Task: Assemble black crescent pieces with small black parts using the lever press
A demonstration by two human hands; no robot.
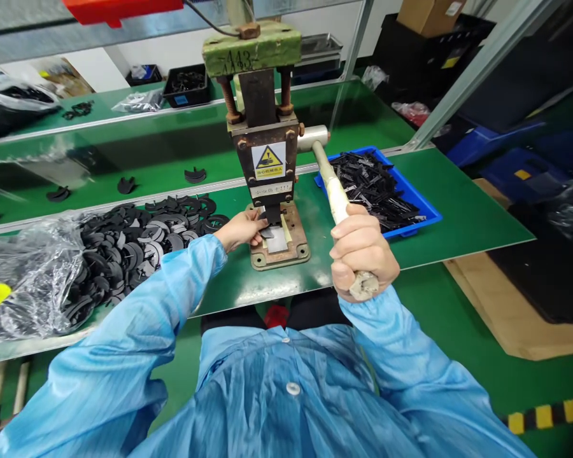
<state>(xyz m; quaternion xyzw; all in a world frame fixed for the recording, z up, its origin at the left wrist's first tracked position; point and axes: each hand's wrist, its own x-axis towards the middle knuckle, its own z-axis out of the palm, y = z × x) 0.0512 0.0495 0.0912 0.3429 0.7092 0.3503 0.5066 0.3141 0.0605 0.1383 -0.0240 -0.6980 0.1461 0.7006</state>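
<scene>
A green-topped hand press (267,140) stands on the bench, with a yellow warning label on its front. My left hand (242,230) pinches a small dark plastic part (266,233) at the press's base, just under the ram. Part of that piece is hidden by my fingers. My right hand (364,254) is wrapped around the taped lever (335,191) of the press, which slants down toward me. Left of my left hand spreads a heap of black curved plastic parts (138,245).
A blue tray (430,219) of thin black pieces sits right of the press. Clear plastic bagging (28,280) lies at the left. Several curved parts rest along the back, near a black bin (186,98). A metal post (482,76) rises at the right.
</scene>
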